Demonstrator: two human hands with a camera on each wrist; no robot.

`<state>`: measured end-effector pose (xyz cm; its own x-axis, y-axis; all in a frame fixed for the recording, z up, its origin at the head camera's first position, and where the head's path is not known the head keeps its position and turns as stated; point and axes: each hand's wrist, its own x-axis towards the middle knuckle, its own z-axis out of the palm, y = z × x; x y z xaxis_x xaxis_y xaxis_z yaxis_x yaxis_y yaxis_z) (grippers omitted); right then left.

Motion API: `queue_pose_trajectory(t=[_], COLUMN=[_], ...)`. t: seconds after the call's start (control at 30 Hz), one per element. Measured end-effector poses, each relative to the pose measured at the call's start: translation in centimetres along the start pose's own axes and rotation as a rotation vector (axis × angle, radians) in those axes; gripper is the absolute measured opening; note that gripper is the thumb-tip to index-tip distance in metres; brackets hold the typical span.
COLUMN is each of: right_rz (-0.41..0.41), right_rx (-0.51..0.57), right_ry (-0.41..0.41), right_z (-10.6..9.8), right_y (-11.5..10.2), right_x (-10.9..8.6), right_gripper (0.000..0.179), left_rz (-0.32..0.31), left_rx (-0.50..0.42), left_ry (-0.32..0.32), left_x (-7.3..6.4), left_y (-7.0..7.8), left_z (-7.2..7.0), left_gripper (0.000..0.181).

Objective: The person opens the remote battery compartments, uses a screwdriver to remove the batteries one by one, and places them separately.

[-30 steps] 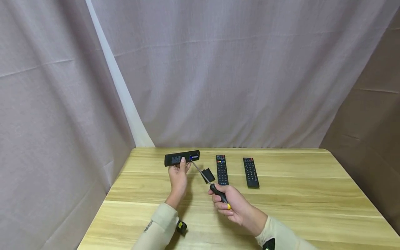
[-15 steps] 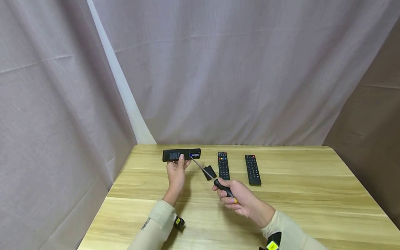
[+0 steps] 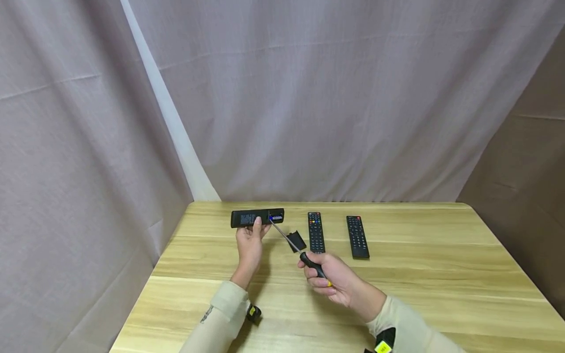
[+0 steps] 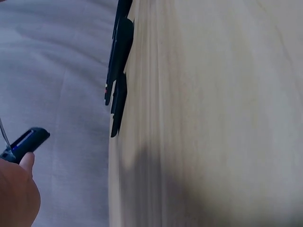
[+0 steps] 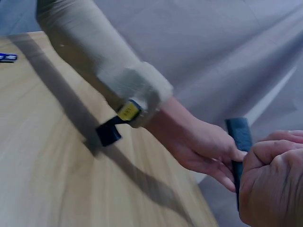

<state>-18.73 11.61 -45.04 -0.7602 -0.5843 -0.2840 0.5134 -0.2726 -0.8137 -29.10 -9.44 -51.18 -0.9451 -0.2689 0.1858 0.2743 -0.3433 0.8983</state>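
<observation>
My left hand (image 3: 250, 247) holds a black remote control (image 3: 248, 218) above the table, its back toward me and its thumb pressing near the uncovered battery compartment. Something blue and silvery, apparently a battery (image 3: 276, 217), lies inside. My right hand (image 3: 337, 279) grips the black and yellow handle of a screwdriver (image 3: 311, 264); the tip of its shaft reaches the compartment's inner end, at the blue part. In the right wrist view the knuckles hide the screwdriver. A black battery cover (image 3: 297, 240) lies on the table just behind the shaft.
Two more black remote controls (image 3: 316, 230) (image 3: 357, 238) lie buttons up on the wooden table (image 3: 441, 274), right of the cover. Grey curtains (image 3: 331, 122) hang behind and beside the table. A small blue item (image 5: 8, 57) shows at the left in the right wrist view.
The held remote has turned from a slight tilt to nearly level. My right hand has shifted slightly right with the screwdriver, its tip still at the compartment. The head view has shifted a little.
</observation>
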Motion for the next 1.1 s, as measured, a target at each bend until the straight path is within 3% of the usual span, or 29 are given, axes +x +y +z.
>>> queue_pose_trajectory(t=[0.13, 0.47, 0.9, 1.1], right_rz=[-0.022, -0.099, -0.158, -0.16], right_rx=[-0.007, 0.027, 0.074, 0.074], right_ry=[0.064, 0.204, 0.28, 0.303], right_z=[1.6, 6.0, 8.4, 8.4], right_y=[1.2, 3.9, 5.3, 5.6], right_x=[0.5, 2.0, 2.4, 2.5], right_gripper=[0.032, 0.028, 0.033, 0.033], left_rz=[0.002, 0.007, 0.026, 0.021], left_rx=[0.016, 0.158, 0.208, 0.218], left_ry=[0.037, 0.129, 0.159, 0.171], left_x=[-0.1, -0.8, -1.1, -1.1], left_y=[-0.3, -0.8, -1.6, -1.6], left_z=[0.0, 0.3, 0.5, 0.4], left_gripper=[0.029, 0.03, 0.028, 0.027])
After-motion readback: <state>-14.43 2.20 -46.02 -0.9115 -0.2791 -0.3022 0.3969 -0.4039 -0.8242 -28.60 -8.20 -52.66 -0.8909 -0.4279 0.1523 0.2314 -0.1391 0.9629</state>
